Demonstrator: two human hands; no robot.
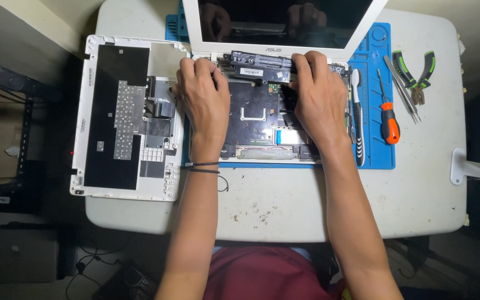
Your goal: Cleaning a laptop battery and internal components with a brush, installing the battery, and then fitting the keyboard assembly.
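Left hand (202, 94) and right hand (319, 94): fingers curled, pressing on the long black bar-shaped battery pack (262, 64) at the hinge edge of the opened white laptop base (265, 119). Base lies on a blue rubber work mat (374, 66); detached white bottom cover (126, 116) just left; orange-handled screwdriver (389, 119) and green-gripped pliers (415, 69) right.

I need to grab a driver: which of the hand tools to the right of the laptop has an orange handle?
The screwdriver lying on the blue mat; the pliers have green-and-black handles.
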